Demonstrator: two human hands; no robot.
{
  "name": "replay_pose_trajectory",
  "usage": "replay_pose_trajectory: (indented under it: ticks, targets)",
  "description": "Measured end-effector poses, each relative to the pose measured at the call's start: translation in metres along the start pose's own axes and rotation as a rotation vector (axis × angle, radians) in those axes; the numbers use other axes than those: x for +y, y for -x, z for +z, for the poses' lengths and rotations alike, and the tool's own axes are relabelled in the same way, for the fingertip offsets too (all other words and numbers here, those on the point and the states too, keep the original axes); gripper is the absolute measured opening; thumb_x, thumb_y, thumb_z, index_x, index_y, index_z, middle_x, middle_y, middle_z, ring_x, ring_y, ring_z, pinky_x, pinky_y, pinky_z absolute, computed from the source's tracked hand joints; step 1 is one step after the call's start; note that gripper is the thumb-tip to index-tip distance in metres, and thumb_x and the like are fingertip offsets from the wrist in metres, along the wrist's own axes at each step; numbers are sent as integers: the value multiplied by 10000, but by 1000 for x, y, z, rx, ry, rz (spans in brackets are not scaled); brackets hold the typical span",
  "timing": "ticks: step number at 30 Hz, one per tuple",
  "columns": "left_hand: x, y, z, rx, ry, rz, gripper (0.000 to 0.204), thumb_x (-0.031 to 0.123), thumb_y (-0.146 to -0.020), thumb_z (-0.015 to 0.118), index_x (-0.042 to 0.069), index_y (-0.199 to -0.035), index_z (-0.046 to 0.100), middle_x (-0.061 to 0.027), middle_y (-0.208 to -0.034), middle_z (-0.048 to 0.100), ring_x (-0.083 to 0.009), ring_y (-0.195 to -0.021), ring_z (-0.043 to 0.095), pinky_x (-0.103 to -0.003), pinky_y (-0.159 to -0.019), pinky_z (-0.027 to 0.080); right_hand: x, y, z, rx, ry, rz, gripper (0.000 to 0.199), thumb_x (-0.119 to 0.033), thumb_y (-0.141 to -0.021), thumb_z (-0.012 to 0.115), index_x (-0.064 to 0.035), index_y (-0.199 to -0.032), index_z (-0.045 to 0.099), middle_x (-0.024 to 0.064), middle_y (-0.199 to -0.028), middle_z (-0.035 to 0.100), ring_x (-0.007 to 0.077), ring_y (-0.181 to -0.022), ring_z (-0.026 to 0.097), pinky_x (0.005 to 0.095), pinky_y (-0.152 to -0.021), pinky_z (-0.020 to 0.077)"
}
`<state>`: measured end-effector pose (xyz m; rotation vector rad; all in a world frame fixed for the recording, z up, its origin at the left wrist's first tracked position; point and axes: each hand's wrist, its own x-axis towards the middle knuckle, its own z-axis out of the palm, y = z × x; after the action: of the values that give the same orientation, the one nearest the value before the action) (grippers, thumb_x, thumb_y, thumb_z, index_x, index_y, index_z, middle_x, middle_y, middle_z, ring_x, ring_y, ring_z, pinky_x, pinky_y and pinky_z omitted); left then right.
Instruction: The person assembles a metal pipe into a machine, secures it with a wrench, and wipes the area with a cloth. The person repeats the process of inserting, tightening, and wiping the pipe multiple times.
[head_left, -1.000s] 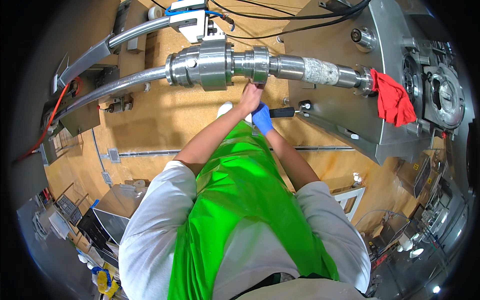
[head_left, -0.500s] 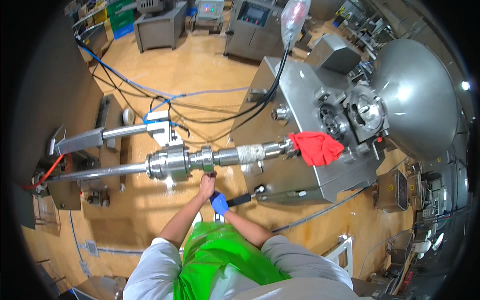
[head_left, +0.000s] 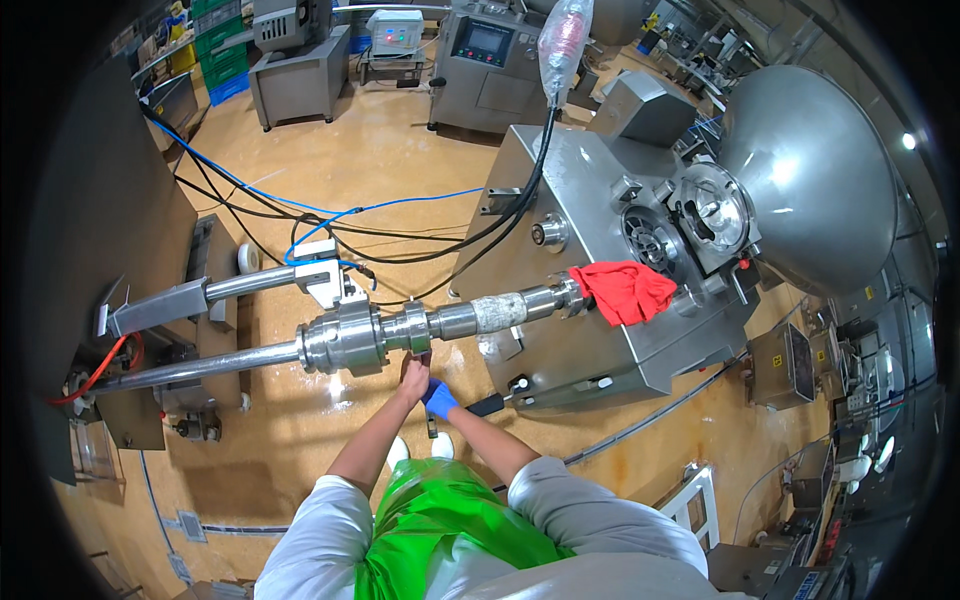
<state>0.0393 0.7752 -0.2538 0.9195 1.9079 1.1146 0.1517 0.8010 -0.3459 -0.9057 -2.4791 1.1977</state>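
A steel pipe assembly [head_left: 455, 320] runs across in front of me, with a thick coupling [head_left: 345, 338] and a narrower clamp [head_left: 408, 328]. My bare left hand [head_left: 415, 376] is raised under the clamp, its fingers closed at a small dark part on the clamp's underside. Directly below and to the right, my right hand [head_left: 438, 399] in a blue glove is closed too, close against the left. A slim dark piece [head_left: 432, 425] shows beneath the glove; whether the glove grips it I cannot tell. The fingertips of both hands are largely hidden.
Right of the pipe stands a steel machine [head_left: 590, 330] with a large hopper [head_left: 810, 170]. A red cloth [head_left: 625, 292] lies over the pipe's right end. A black-handled lever [head_left: 487, 405] juts out beside my glove. Blue and black cables [head_left: 400, 240] hang behind the pipe.
My view has shifted slightly, and more of my white shoes shows. Both hands stay under the clamp, close together. The slim dark piece below the glove shows more plainly.
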Motion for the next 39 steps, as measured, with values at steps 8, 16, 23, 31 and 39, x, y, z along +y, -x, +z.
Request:
replay_pose_trajectory:
  ticks: [8,16,23,31,39]
  targets:
    - [31,19,-9,1,156,-25,426,325,-991,420,-59,-1062,589,-311,-989,624,-471,-980,598,-481,-846,462,-35,36,0,212,109,11,176,-137,-891,515,-9,-820,612,251,-830,638,439,-768,619,523,-663,473]
    - [2,-9,-4,-64,329,9,183,196,-900,500,50,-859,602,-10,-668,517,-138,-601,494,-324,-577,416,-19,26,11,154,277,102,250,-138,-945,442,3,-857,628,292,-876,639,469,-824,612,535,-687,468]
    - [22,-12,5,76,471,-130,90,153,-899,495,111,-820,505,9,-636,474,-141,-548,473,-321,-535,412,-48,21,2,356,-54,318,431,-355,-971,517,24,-850,683,308,-852,646,491,-848,629,548,-710,483]
    - [28,1,5,123,22,-37,336,219,-886,481,-17,-1027,674,-339,-1017,644,-493,-970,616,-530,-828,490,-55,38,-3,327,-86,166,314,-185,-958,490,16,-775,646,297,-798,640,485,-806,616,521,-689,484]
    - [26,1,9,110,139,-204,281,220,-950,446,2,-964,622,-235,-862,612,-397,-835,590,-473,-737,487,-52,32,-36,12,75,92,193,-167,-910,538,-25,-878,664,243,-866,666,455,-833,627,507,-732,498]
